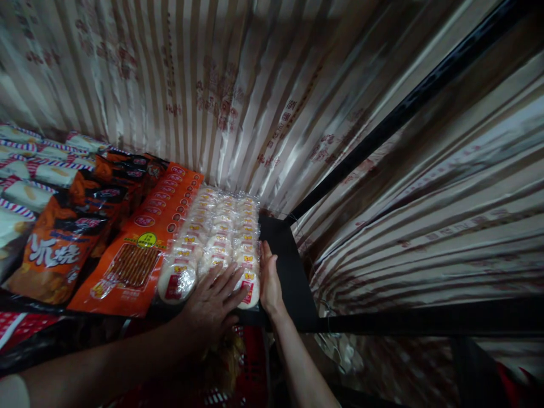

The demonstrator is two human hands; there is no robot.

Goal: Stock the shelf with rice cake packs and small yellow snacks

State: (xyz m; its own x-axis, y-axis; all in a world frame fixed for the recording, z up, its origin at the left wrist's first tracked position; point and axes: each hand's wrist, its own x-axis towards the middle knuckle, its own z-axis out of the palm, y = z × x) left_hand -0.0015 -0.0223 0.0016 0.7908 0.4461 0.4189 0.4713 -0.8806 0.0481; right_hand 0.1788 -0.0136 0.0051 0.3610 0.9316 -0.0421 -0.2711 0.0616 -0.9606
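Observation:
Rows of round white snack packs (219, 238) in clear wrappers with red and yellow labels stand on a black shelf (293, 272). Across the front of the middle and right rows lies my left hand (216, 299), palm down with fingers spread. My right hand (269, 279) is held flat against the right side of the right row, fingers stretched out and pointing away from me. Neither hand is wrapped round a pack. Left of the white packs lie overlapping orange snack bags (134, 255) with a picture of brown sticks.
Further left are orange-and-black snack bags (59, 249) and white packs with striped edges (55, 170). Striped printed sheeting (204, 102) hangs behind and to the right. A black post (361, 136) rises from the shelf's back right corner. A red basket (255, 362) sits below.

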